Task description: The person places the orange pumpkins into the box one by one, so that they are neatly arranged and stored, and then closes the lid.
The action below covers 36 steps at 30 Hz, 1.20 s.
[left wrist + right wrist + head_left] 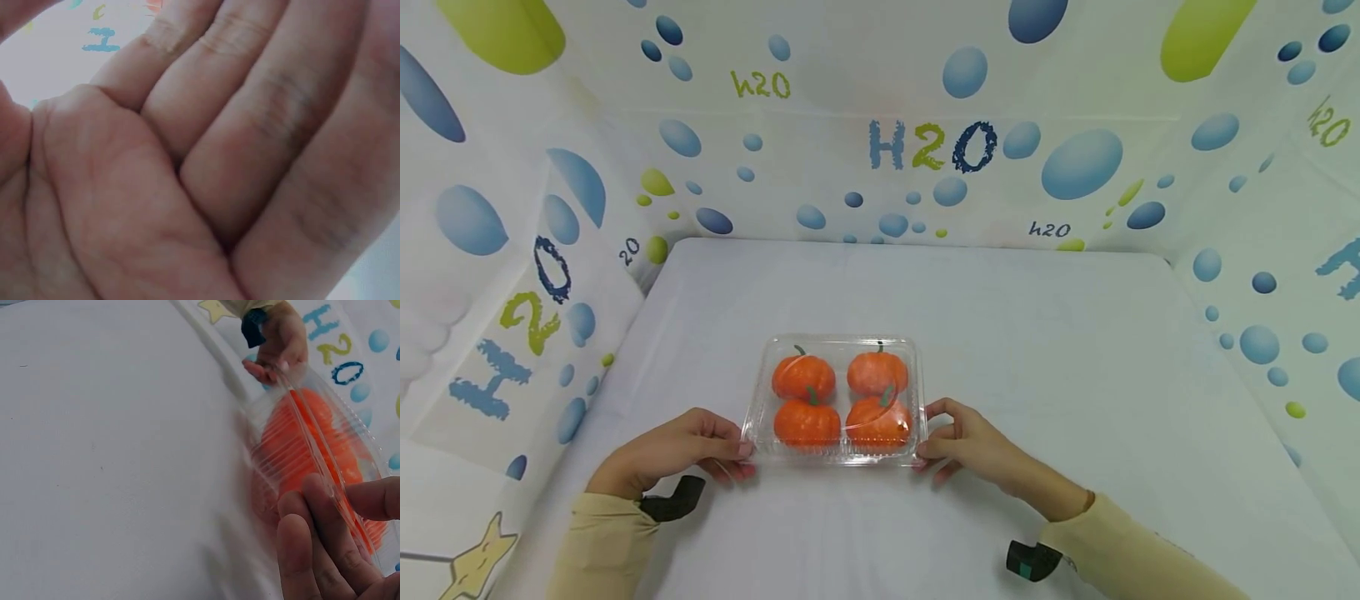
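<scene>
A clear plastic clamshell box, lid closed, holds several small orange pumpkins with green stems. My left hand pinches its near left corner between thumb and fingers. At the near right corner, my right hand grips the rim the same way. In the right wrist view the right thumb and fingers lie on either side of the box's flange, with the left hand at the far end. Only the palm and bent fingers fill the left wrist view, so the box is mostly hidden there.
The box is over a white-covered table. Behind and beside it hang white sheets printed with blue and green drops and H2O lettering. Black wrist devices sit below the cream sleeves.
</scene>
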Motion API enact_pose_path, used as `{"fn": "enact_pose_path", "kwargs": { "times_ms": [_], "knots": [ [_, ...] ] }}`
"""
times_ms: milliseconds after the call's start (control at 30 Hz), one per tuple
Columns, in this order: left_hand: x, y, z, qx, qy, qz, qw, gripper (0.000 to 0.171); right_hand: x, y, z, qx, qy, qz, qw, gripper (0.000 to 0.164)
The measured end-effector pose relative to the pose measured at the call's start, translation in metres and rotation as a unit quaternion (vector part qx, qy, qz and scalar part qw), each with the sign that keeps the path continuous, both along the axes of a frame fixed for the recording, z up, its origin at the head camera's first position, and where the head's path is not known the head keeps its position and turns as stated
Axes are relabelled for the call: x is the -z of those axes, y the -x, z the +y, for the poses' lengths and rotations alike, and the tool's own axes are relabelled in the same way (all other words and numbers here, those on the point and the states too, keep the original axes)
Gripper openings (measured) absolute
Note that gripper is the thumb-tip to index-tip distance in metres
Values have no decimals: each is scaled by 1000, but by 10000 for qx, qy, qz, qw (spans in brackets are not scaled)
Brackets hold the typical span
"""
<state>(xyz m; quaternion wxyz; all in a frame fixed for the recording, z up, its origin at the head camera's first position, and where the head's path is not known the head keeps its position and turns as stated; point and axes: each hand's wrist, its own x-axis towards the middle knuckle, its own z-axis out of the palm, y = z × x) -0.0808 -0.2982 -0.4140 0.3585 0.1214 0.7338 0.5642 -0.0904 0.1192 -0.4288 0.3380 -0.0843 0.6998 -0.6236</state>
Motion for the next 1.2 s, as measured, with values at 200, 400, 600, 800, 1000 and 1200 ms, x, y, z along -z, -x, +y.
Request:
{"fn": "enact_pose_path", "kwargs": {
  "times_ms": [200,400,600,800,1000,1200],
  "knots": [
    [-1,-1,0,-28,11,46,10000,26,1,-2,-1,52,-6,182,9998,50],
    [-4,-3,2,-91,88,98,9999,26,2,-4,-2,105,17,274,9996,51],
    [-5,-5,6,-208,24,22,9998,27,2,-5,-2,102,-37,440,9990,52],
    [-6,-7,8,-330,117,-36,9994,27,2,-6,-2,100,-101,635,9979,50],
    [-8,-9,10,-405,346,80,9985,26,3,-8,-3,137,-138,581,9981,50],
    [-9,-8,10,-455,541,108,9974,25,5,-8,-4,177,-151,509,9984,50]
  ]
}}
